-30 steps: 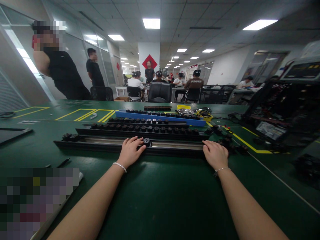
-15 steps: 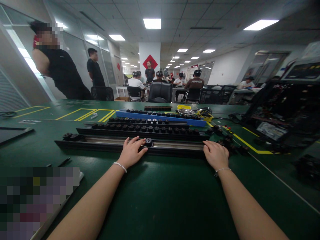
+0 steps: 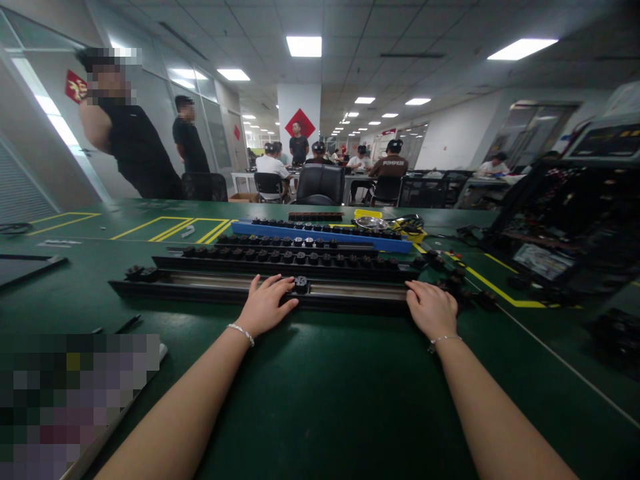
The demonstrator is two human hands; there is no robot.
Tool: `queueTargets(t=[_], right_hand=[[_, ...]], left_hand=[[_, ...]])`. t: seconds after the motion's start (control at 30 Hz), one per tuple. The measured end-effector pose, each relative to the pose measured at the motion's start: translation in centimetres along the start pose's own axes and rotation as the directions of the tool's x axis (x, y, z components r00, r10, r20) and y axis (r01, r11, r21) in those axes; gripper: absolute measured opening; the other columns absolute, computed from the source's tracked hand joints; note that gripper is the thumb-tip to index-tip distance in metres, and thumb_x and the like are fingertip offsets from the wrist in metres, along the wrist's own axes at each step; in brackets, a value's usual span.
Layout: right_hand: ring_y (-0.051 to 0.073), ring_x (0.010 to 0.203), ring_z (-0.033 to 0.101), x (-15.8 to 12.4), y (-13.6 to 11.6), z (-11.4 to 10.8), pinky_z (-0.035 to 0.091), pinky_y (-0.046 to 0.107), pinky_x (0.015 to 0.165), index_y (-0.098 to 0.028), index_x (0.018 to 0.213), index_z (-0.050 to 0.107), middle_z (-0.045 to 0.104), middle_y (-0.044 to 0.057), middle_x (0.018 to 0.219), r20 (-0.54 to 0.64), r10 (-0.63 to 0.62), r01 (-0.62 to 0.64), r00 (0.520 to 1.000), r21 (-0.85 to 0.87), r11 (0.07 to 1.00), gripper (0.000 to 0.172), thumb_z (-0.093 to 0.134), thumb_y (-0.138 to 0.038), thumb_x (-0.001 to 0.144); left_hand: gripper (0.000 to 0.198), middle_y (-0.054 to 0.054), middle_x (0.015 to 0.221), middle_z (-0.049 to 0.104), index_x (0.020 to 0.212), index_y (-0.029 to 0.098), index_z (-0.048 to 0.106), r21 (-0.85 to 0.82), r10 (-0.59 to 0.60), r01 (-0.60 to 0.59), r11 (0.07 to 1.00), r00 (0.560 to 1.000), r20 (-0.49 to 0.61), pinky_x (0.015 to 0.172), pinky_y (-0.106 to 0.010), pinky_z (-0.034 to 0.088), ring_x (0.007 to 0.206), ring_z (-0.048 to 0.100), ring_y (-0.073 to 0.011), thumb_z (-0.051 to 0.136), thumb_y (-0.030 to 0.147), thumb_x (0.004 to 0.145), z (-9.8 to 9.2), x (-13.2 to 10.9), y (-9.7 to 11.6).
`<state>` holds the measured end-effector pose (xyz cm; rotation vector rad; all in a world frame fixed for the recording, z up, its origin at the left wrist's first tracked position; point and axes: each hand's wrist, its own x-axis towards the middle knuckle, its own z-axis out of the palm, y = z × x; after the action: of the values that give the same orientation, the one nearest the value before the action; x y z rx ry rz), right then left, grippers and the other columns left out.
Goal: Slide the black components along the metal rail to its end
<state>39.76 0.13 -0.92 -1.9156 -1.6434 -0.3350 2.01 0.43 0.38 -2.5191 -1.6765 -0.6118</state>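
A long black rail [image 3: 200, 285] with a silver groove lies across the green table [image 3: 320, 400] in front of me. My left hand [image 3: 265, 305] lies flat on it, fingers stretched out, fingertips against a small black slider piece [image 3: 301, 285] sitting in the groove. My right hand [image 3: 431, 308] rests on the rail's right end, thumb at the near edge and fingers bent over the top, beside a heap of small black parts [image 3: 457, 283].
Behind the rail lie two more black rails [image 3: 280, 260] carrying several black pieces, and a blue one [image 3: 320, 235]. A dark machine [image 3: 570, 220] stands at the right. A person in black [image 3: 133, 147] stands at the far left; others sit at tables behind.
My left hand has slid a little to the right along the rail, and the black slider piece moved right with it. My right hand stayed put. The standing person at the left shifted.
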Motion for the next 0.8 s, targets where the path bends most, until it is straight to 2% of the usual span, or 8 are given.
queueTargets(t=[0.53, 0.8], right_hand=[[0.024, 0.114, 0.050, -0.10, -0.27, -0.03, 0.022, 0.056, 0.104, -0.027, 0.109, 0.067, 0.062, 0.003, 0.123, 0.021, 0.025, -0.024, 0.999, -0.020, 1.000, 0.039, 0.035, -0.032, 0.087], [0.024, 0.113, 0.050, -0.11, -0.21, 0.09, 0.021, 0.056, 0.104, -0.028, 0.106, 0.068, 0.063, 0.003, 0.121, -0.004, 0.026, -0.026, 1.000, -0.006, 1.000, 0.038, 0.036, -0.031, 0.086]], left_hand=[[0.046, -0.003, 0.141, 0.049, 0.127, 0.034, 0.053, 0.027, 0.008, -0.009, 1.000, 0.999, 0.036, 0.110, -0.061, 0.015, 0.134, 0.035, -0.0298, 0.046, 0.053, 0.086, -0.19, -0.08, 0.28], [0.047, -0.003, 0.142, 0.048, 0.128, 0.035, 0.053, 0.039, 0.012, -0.013, 0.999, 0.999, 0.041, 0.109, -0.062, 0.016, 0.134, 0.035, -0.0306, 0.050, 0.052, 0.084, -0.18, 0.01, 0.52]])
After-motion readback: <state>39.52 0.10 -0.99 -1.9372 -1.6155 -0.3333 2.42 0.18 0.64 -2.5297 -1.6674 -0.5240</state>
